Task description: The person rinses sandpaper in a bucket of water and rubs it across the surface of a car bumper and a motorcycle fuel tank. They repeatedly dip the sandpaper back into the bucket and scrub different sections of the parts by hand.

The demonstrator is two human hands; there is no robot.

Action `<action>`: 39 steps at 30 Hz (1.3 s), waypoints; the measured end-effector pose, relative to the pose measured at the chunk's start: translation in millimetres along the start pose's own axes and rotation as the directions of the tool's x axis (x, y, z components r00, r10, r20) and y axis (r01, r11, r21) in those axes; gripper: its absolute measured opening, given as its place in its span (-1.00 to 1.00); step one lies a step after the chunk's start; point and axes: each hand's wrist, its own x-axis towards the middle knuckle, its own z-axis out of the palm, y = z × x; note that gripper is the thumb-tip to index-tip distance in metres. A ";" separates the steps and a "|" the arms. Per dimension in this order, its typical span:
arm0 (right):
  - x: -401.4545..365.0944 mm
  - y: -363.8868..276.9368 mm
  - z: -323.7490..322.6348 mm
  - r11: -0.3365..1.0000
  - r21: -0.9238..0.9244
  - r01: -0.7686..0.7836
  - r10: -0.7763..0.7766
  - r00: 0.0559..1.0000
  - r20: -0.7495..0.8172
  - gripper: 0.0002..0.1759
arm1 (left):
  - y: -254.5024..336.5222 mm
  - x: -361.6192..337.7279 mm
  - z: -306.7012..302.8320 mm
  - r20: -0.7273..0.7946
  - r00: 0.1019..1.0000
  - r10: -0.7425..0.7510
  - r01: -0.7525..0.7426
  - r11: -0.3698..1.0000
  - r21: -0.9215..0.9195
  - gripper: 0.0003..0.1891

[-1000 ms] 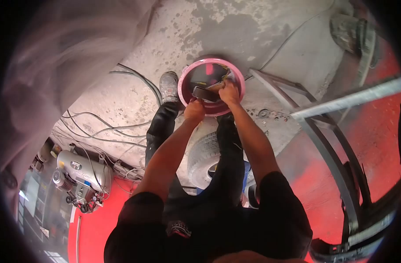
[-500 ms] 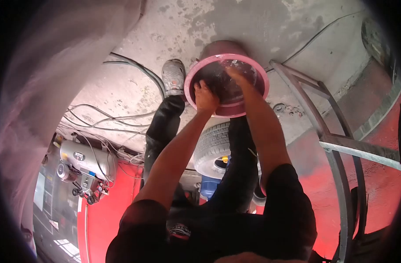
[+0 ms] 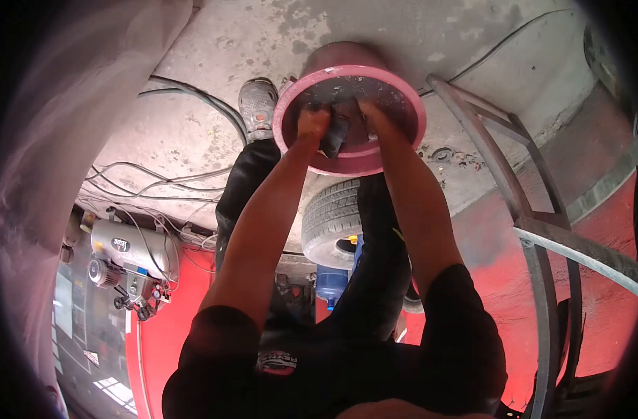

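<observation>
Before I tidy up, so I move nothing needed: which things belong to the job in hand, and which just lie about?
Seemingly in use:
- pink basin
- dark piece near the left hand

Apparently not:
- tyre
- blue bottle
- compressor
- metal frame

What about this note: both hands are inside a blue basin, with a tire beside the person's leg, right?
Not quite: the head view shows the basin is pink, not blue. The left hand and right hand are inside it, with a tire beside the leg.

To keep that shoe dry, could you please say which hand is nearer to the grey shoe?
Left. The left hand is inside the pink basin, on the grey shoe's side; the right hand is farther across.
</observation>
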 end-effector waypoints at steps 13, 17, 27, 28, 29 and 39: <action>47.9 12.7 -27.7 0.986 0.059 -0.154 0.145 0.980 0.134 -0.40 | -36.2 -4.5 -3.3 -0.103 0.894 0.437 -0.448 0.850 -0.277 -0.75; -84.8 -49.2 22.6 0.944 0.200 0.263 -0.293 0.946 0.138 -0.34 | -142.3 50.2 13.0 -0.111 0.826 0.552 -0.503 0.636 -0.585 -0.79; -181.1 -69.4 40.4 0.891 0.361 0.275 -0.240 0.961 -0.142 -0.71 | -64.8 24.9 -22.5 -0.145 0.669 0.729 -0.723 0.683 0.101 -0.64; -185.4 -68.9 41.3 0.891 0.358 0.280 -0.243 0.959 -0.145 -0.71 | -43.0 5.8 -42.3 0.142 0.401 0.905 -0.638 0.164 0.753 -0.61; -189.5 -66.7 42.5 0.876 0.393 0.279 -0.237 0.959 -0.153 -0.72 | -20.7 -5.4 -46.5 0.141 0.397 0.907 -0.640 0.163 0.751 -0.61; -190.6 -44.7 39.1 0.904 0.308 0.296 -0.274 0.955 -0.114 -0.80 | 79.1 -94.4 -58.2 0.200 0.978 0.058 0.112 0.664 -0.739 -0.64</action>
